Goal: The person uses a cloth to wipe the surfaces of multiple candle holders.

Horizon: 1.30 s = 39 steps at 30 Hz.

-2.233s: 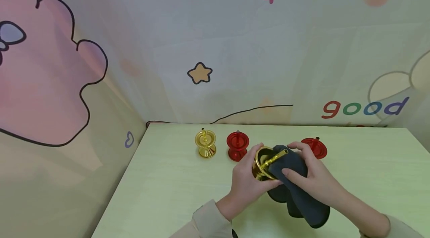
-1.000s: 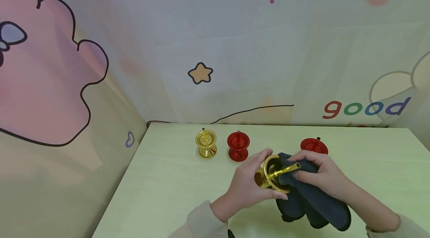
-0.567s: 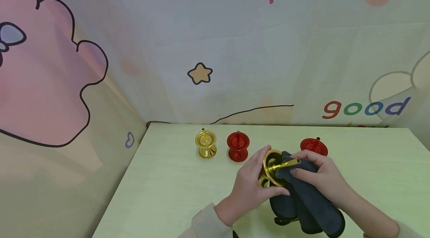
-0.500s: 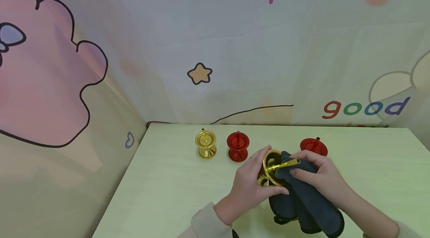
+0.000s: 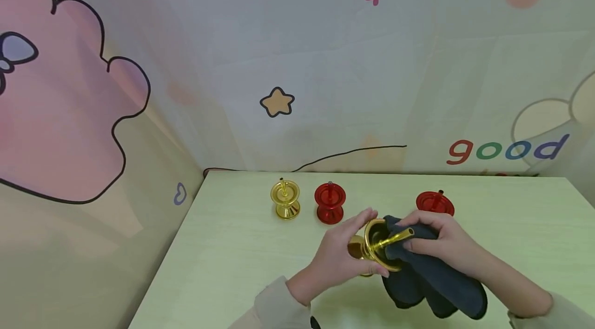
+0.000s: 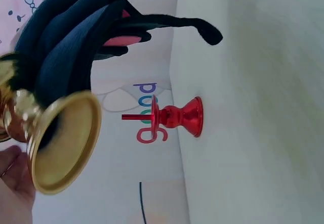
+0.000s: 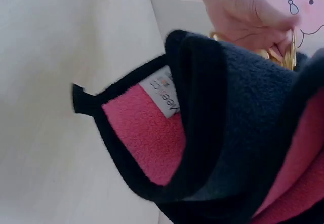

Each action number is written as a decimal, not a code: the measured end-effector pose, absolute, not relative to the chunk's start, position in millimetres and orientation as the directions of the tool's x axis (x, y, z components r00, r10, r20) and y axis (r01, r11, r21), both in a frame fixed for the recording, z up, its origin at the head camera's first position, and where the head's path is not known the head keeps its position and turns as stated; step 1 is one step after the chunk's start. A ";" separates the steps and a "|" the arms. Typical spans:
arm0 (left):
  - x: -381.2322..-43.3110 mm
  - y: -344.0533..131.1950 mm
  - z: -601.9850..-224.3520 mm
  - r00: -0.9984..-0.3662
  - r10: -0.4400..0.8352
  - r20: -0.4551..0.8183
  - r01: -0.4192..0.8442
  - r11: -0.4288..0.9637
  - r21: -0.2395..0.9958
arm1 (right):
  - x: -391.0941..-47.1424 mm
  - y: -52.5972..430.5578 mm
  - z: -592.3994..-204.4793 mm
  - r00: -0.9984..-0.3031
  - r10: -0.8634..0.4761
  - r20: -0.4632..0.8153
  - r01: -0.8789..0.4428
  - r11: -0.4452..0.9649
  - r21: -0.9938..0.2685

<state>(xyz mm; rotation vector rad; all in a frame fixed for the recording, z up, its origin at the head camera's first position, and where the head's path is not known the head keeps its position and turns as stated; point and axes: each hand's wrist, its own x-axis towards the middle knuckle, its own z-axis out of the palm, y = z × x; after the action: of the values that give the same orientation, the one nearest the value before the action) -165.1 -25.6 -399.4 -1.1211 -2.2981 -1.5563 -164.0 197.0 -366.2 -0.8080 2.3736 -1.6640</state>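
Observation:
My left hand [image 5: 337, 256] holds a shiny gold candle holder [image 5: 395, 239] around its body. The holder is tilted, its cup and thin central tube pointing right; its round foot [image 6: 66, 145] faces the left wrist camera. With my right hand [image 5: 446, 241] I pinch a dark blue-grey cloth [image 5: 437, 277] whose upper edge is tucked into the cup beside the tube. Folds of the cloth hang down over the table. Its pink underside [image 7: 147, 133], black border and white label [image 7: 162, 91] show in the right wrist view. Part of the cup is hidden by cloth.
Along the back of the pale table [image 5: 223, 267] stand another gold candle holder [image 5: 285, 200], a red one [image 5: 329, 202] beside it, and a second red one [image 5: 434, 201] behind my right hand. A printed cloth backdrop [image 5: 325, 60] rises behind.
Over the last two seconds both hands have shifted right and nearer with the gold candle holder and cloth, bobbing up and down on the way. The other holders have stayed put.

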 end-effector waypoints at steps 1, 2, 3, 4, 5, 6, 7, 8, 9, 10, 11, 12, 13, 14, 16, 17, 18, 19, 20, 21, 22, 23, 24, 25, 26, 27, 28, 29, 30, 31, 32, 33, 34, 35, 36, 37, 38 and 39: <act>-165.5 -24.4 -402.4 -0.730 0.452 0.512 0.639 0.186 0.746 | -164.4 196.2 -367.4 -0.870 -0.460 0.176 -0.324 0.266 -0.908; -165.7 -23.0 -405.7 -0.747 0.411 0.522 0.625 0.168 0.762 | -164.7 195.2 -368.8 -0.892 -0.423 0.161 -0.297 0.278 -0.913; -165.9 -21.3 -409.2 -0.755 0.372 0.540 0.624 0.155 0.766 | -165.0 194.3 -370.5 -0.910 -0.388 0.145 -0.268 0.282 -0.921; -166.5 -19.5 -412.7 -0.753 0.340 0.564 0.635 0.152 0.757 | -165.4 193.5 -372.6 -0.924 -0.360 0.131 -0.239 0.275 -0.931; -167.0 -17.6 -416.0 -0.741 0.317 0.592 0.657 0.162 0.736 | -165.7 192.5 -374.6 -0.935 -0.335 0.120 -0.215 0.264 -0.940; -167.6 -16.0 -418.9 -0.719 0.303 0.626 0.691 0.212 0.691 | -165.9 191.6 -376.6 -0.943 -0.315 0.107 -0.189 0.245 -0.951; -168.2 -14.7 -420.8 -0.692 0.307 0.653 0.721 0.256 0.644 | -166.0 190.6 -378.8 -0.951 -0.296 0.089 -0.161 0.229 -0.960; -168.7 -13.8 -422.1 -0.668 0.321 0.671 0.744 0.301 0.596 | -166.0 189.7 -380.7 -0.955 -0.286 0.081 -0.145 0.210 -0.967; -169.2 -13.0 -422.3 -0.645 0.339 0.685 0.762 0.353 0.542 | -166.0 188.9 -382.5 -0.957 -0.279 0.073 -0.130 0.193 -0.973; -169.8 -12.3 -421.5 -0.628 0.361 0.689 0.772 0.397 0.496 | -165.8 188.3 -383.7 -0.960 -0.274 0.064 -0.115 0.176 -0.978; -170.4 -11.7 -420.2 -0.610 0.382 0.694 0.781 0.439 0.445 | -165.5 187.5 -384.5 -0.962 -0.266 0.057 -0.104 0.168 -0.980; -171.1 -11.4 -418.4 -0.596 0.401 0.696 0.786 0.471 0.401 | -165.3 186.9 -385.4 -0.963 -0.263 0.051 -0.096 0.158 -0.983; -171.9 -11.0 -416.5 -0.585 0.414 0.697 0.789 0.491 0.370 | -165.2 186.3 -385.9 -0.964 -0.262 0.047 -0.089 0.151 -0.985; -172.9 -10.8 -414.5 -0.577 0.421 0.700 0.790 0.505 0.347 | -165.0 185.9 -386.2 -0.963 -0.264 0.048 -0.087 0.141 -0.986; -175.9 -11.1 -410.9 -0.545 0.429 0.720 0.799 0.526 0.291 | -164.9 185.2 -386.7 -0.962 -0.269 0.054 -0.090 0.125 -0.988; -177.5 -11.7 -409.2 -0.527 0.433 0.731 0.805 0.531 0.265 | -164.8 185.1 -387.1 -0.960 -0.275 0.060 -0.095 0.119 -0.988; -179.2 -12.6 -407.5 -0.517 0.438 0.736 0.808 0.533 0.250 | -164.7 185.1 -387.3 -0.957 -0.283 0.064 -0.099 0.112 -0.989; -180.8 -13.9 -405.7 -0.511 0.446 0.735 0.812 0.532 0.241 | -164.6 185.2 -387.5 -0.953 -0.295 0.069 -0.103 0.104 -0.989; -182.2 -15.4 -403.6 -0.507 0.458 0.730 0.817 0.526 0.236 | -164.5 185.5 -387.6 -0.949 -0.307 0.074 -0.110 0.100 -0.989; -183.6 -17.2 -401.5 -0.508 0.474 0.719 0.824 0.512 0.244 | -164.5 186.0 -387.7 -0.945 -0.318 0.081 -0.119 0.101 -0.988; -184.6 -19.2 -398.9 -0.515 0.493 0.701 0.830 0.490 0.265 | -164.6 186.7 -387.7 -0.941 -0.327 0.084 -0.124 0.105 -0.987; -185.3 -21.3 -396.3 -0.529 0.516 0.674 0.834 0.465 0.297 | -164.8 187.6 -387.6 -0.936 -0.341 0.090 -0.135 0.110 -0.985; -185.9 -23.3 -393.4 -0.542 0.544 0.640 0.835 0.433 0.339 | -165.0 188.8 -387.5 -0.929 -0.355 0.101 -0.152 0.120 -0.981; -186.4 -25.7 -390.3 -0.554 0.578 0.599 0.832 0.402 0.382 | -165.5 189.9 -387.4 -0.921 -0.372 0.114 -0.174 0.131 -0.976; -186.8 -27.9 -387.3 -0.565 0.613 0.552 0.823 0.372 0.429 | -166.0 191.2 -387.4 -0.912 -0.389 0.130 -0.199 0.144 -0.969; -187.0 -30.0 -384.6 -0.575 0.646 0.503 0.808 0.351 0.473 | -166.4 192.6 -387.4 -0.902 -0.407 0.145 -0.223 0.152 -0.963; -187.1 -31.9 -382.0 -0.581 0.675 0.455 0.791 0.338 0.510 | -166.9 193.9 -387.5 -0.890 -0.428 0.159 -0.244 0.152 -0.958; -187.1 -33.8 -380.1 -0.586 0.698 0.412 0.775 0.336 0.535 | -167.3 195.1 -387.8 -0.876 -0.449 0.177 -0.268 0.147 -0.952; -187.0 -35.3 -378.5 -0.590 0.713 0.379 0.763 0.339 0.550 | -167.6 196.0 -388.1 -0.865 -0.465 0.189 -0.283 0.142 -0.949; -186.8 -36.6 -377.8 -0.595 0.721 0.354 0.754 0.349 0.557 | -167.8 196.7 -388.6 -0.855 -0.479 0.199 -0.293 0.131 -0.947; -186.3 -37.3 -377.8 -0.604 0.720 0.341 0.743 0.355 0.567 | -167.9 197.2 -389.0 -0.850 -0.485 0.205 -0.298 0.121 -0.947; -185.7 -37.9 -378.5 -0.613 0.713 0.340 0.738 0.363 0.569 | -167.9 197.4 -389.6 -0.849 -0.486 0.206 -0.294 0.110 -0.950; -184.8 -38.3 -379.4 -0.626 0.698 0.348 0.730 0.368 0.576 | -167.9 197.2 -390.0 -0.852 -0.482 0.204 -0.286 0.101 -0.953; -183.7 -38.2 -381.1 -0.643 0.675 0.362 0.719 0.368 0.589 | -167.8 196.9 -390.5 -0.859 -0.472 0.200 -0.275 0.095 -0.957; -182.4 -37.8 -383.2 -0.658 0.650 0.380 0.707 0.359 0.610 | -167.7 196.3 -390.9 -0.867 -0.458 0.195 -0.263 0.089 -0.961; -180.8 -37.1 -385.3 -0.669 0.624 0.404 0.703 0.354 0.617 | -167.7 195.7 -391.3 -0.877 -0.442 0.187 -0.247 0.081 -0.966; -179.0 -36.3 -387.3 -0.676 0.596 0.432 0.703 0.347 0.621 | -167.5 194.8 -391.7 -0.890 -0.421 0.178 -0.230 0.077 -0.970; -177.3 -35.5 -389.4 -0.676 0.572 0.465 0.711 0.342 0.614 | -167.4 194.0 -392.0 -0.902 -0.398 0.168 -0.215 0.077 -0.974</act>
<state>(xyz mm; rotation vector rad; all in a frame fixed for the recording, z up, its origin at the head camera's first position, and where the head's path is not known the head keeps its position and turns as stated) -177.3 -35.5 -389.4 -1.1747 -2.4325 -1.2445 -167.4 194.0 -392.0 -0.6313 2.1967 -1.9436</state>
